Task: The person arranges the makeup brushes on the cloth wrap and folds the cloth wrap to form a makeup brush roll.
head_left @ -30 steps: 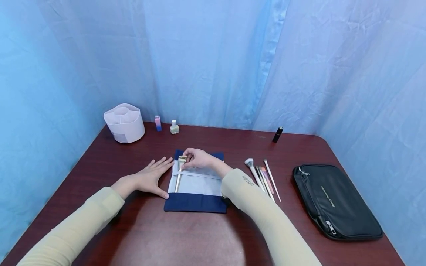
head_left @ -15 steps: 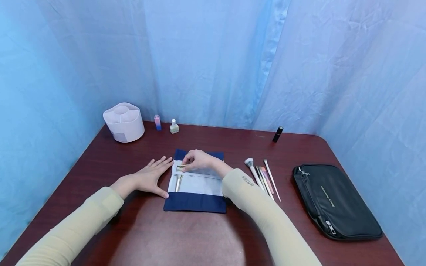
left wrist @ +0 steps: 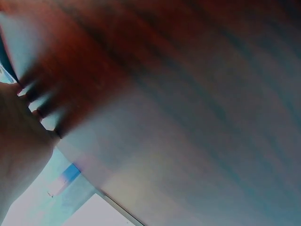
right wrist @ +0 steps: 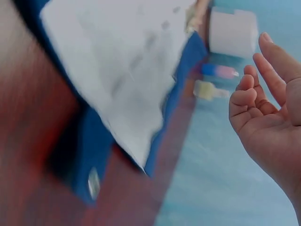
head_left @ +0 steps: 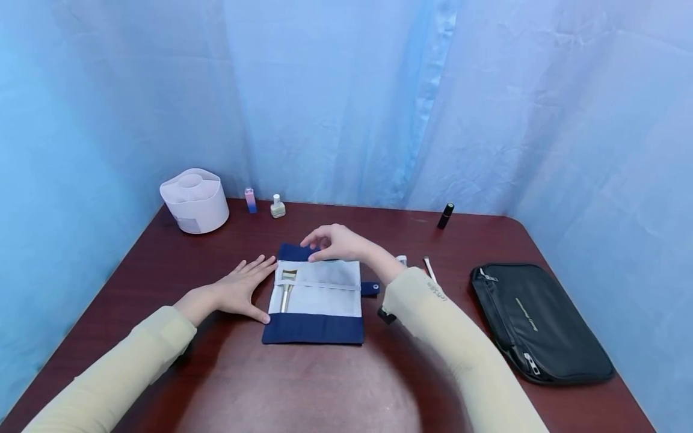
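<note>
A navy and white brush roll (head_left: 325,300) lies unfolded on the table. At its left side a makeup brush (head_left: 286,294) with a wide flat head is tucked under the white strap. My left hand (head_left: 230,294) rests spread on the table, its thumb and fingertips right at the roll's left edge. Over the roll's far part hovers my right hand (head_left: 341,243), fingers loosely bent around nothing. The right wrist view confirms this hand (right wrist: 265,103) holds nothing, with the white inside of the roll (right wrist: 117,70) beyond it.
Right of the roll, loose brushes (head_left: 429,269) are mostly hidden behind the right sleeve. A black zip bag (head_left: 541,325) lies farther right. Along the back stand a white organizer (head_left: 197,204), a pink-blue tube (head_left: 251,200), a nail polish bottle (head_left: 278,207) and a black tube (head_left: 446,216).
The right hand slid the makeup brush down under the strap, let it go, then lifted away rightward and toward the back. The left hand stays at the roll's edge.
</note>
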`<state>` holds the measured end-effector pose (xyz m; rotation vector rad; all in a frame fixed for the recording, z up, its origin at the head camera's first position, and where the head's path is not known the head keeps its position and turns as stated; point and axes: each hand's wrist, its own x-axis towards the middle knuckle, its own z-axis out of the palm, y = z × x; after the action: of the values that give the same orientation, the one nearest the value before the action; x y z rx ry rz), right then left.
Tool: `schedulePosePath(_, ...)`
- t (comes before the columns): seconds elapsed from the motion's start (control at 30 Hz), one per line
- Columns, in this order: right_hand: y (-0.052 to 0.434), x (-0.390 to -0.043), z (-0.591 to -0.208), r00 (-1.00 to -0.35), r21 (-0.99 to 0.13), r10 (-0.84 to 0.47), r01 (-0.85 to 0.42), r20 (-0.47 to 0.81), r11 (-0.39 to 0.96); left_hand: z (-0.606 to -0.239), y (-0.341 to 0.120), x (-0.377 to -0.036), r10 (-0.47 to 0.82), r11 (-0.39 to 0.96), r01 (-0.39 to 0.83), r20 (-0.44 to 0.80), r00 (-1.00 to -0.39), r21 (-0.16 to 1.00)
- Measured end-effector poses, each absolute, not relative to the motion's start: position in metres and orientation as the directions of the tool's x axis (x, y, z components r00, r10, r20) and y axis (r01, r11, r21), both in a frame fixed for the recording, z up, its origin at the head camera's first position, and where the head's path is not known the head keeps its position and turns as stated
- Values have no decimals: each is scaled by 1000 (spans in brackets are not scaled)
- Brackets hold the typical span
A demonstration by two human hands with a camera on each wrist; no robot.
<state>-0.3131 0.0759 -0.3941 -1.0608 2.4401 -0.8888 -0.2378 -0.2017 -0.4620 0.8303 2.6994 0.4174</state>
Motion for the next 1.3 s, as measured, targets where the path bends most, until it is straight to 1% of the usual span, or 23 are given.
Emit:
schedulePosePath(0.13, 97, -307, -377, -685, -630, -728, -564, -4, 534, -463, -204, -237, 586, 786, 505, -167, -793, 357)
schedulePosePath(0.27, 125, -302, -368, -701, -592, -712, -592, 43, 547, -464, -205, -237, 592, 778, 512, -152, -792, 364)
schedulePosePath(0.47, 167, -292, -363, -769, -582, -638, -538, 42, 610, -466, -206, -237, 585, 781, 509, -140, -799, 360)
schedulePosePath(0.7, 203, -279, -383, -817, -545, -575, -503, 45, 671, -467, -208, -236, 579, 785, 502, -140, -803, 364)
schedulePosePath(0.83, 222, -273, -401, -835, -532, -548, -489, 54, 692, -467, -208, -236, 581, 782, 502, -140, -801, 370)
schedulePosePath(0.9, 231, -269, -409, -837, -505, -544, -495, 59, 707, -468, -207, -236, 578, 787, 499, -151, -802, 363)
schedulePosePath(1.07, 243, -262, -422, -857, -467, -515, -467, 30, 751, -468, -209, -235, 571, 795, 495, -155, -806, 350)
schedulePosePath(1.2, 247, -260, -428, -870, -457, -492, -433, -12, 777, -468, -210, -235, 572, 793, 498, -148, -807, 351)
schedulePosePath(1.3, 248, -260, -431, -872, -456, -489, -431, -10, 779, -468, -211, -235, 570, 794, 496, -147, -808, 352)
